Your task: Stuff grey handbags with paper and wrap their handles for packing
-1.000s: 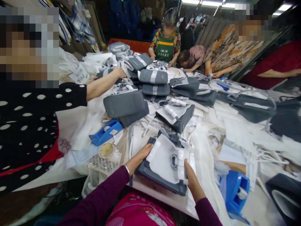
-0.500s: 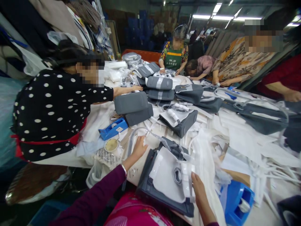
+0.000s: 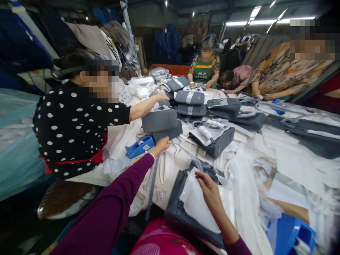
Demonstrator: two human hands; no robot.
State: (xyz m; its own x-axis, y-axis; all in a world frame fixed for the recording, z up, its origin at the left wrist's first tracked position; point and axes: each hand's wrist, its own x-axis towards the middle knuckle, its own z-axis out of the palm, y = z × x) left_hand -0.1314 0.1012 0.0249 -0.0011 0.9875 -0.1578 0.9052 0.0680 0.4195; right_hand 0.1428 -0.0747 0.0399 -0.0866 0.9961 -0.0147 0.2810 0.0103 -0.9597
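Observation:
A grey handbag [image 3: 176,203] wrapped in white paper lies at the table's near edge in front of me. My right hand [image 3: 209,189] rests on its white wrapping, fingers curled near a clear plastic strip [image 3: 192,159]. My left hand [image 3: 162,144] is stretched out to the far left, fingers pinched on the other end of that strip. It is close to a blue tape dispenser [image 3: 140,147] and a stack of grey bags [image 3: 160,122].
A person in a black polka-dot top [image 3: 71,124] leans over the table at my left, one hand [image 3: 162,97] on grey bags. Other people work at the far side. Wrapped grey bags [image 3: 190,97], white paper [image 3: 281,156] and another blue dispenser [image 3: 290,235] cover the table.
My left hand left the bag's edge and reached out leftward, drawing a clear strip taut. My right hand shifted up the bag's wrapping. The view tilted up and left.

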